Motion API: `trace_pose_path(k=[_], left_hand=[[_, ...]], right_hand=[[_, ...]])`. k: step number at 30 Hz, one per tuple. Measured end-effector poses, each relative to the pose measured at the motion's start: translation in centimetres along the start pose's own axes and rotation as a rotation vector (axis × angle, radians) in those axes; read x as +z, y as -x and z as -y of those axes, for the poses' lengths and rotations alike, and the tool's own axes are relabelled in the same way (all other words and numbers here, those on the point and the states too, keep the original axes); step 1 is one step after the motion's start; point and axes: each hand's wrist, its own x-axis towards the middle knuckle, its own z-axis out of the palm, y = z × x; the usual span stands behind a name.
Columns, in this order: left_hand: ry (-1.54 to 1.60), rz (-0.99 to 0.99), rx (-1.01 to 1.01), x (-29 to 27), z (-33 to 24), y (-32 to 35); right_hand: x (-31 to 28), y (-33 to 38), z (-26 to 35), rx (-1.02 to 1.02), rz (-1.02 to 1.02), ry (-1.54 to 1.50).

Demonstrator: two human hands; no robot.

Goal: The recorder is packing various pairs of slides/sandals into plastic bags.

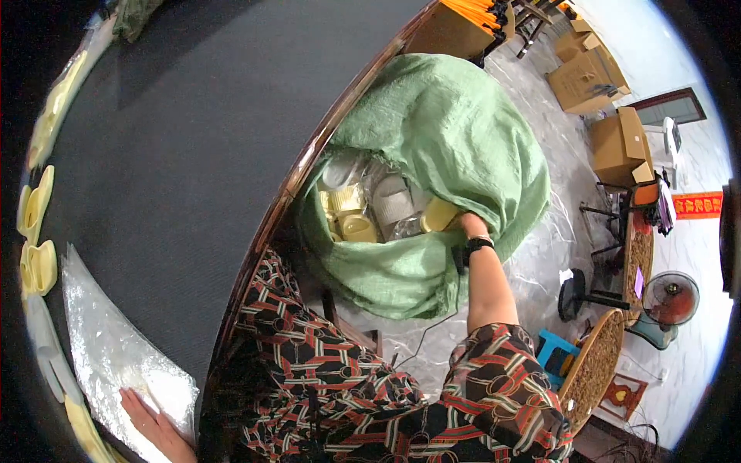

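Observation:
My left hand (158,430) lies flat, fingers stretched, on a stack of clear plastic bags (116,339) on the dark table. On my right, a large green woven sack (471,123) gapes open beside the table edge. Inside it are yellow slippers (359,228) and a grey-white slipper (394,202), some in clear plastic. My right hand (472,225), with a black band on its wrist, reaches into the sack's mouth. It is right beside a pale yellow slipper (438,215). The sack's cloth and the hand itself hide most of its fingers, so their grip does not show.
Along the dark table's (185,154) far left edge runs a row of yellow slippers (38,266) and grey slippers (50,359). Cardboard boxes (590,81), a fan (670,301), a blue stool (554,355) and a round tray (594,370) stand to the right.

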Motion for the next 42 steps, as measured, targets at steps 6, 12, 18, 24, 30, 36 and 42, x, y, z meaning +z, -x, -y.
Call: trace_pose_path(k=[6, 12, 18, 24, 30, 36, 42], left_hand=[[0.054, 0.016, -0.067, 0.7, 0.5, 0.0], [0.191, 0.014, -0.094, 0.4, -1.2, -0.9], [0.230, -0.023, -0.121, 0.1, -1.2, -0.5], [0.187, -0.047, -0.192, 0.2, -1.2, 1.2], [0.189, -0.076, -0.114, 1.0, -1.9, -0.4], [0.187, -0.067, -0.163, 1.1, -1.2, 0.5], [0.175, -0.051, -0.156, 1.2, -1.4, 0.3]], right_hand=[[-0.2, -5.1, 4.4, -0.195, -0.734, 0.199], [-15.2, -6.5, 26.5, -0.494, -0.876, -0.025], [-20.0, -3.9, 38.9, -0.713, -0.879, -0.237], [-19.1, 2.8, 50.8, -0.918, -0.744, -0.500], [-14.2, 15.7, 63.7, -1.204, -0.449, -0.764], [-11.3, 19.8, 65.9, -1.338, -0.210, -0.902], [-9.6, 16.3, 62.5, -1.322, -0.041, -1.005]])
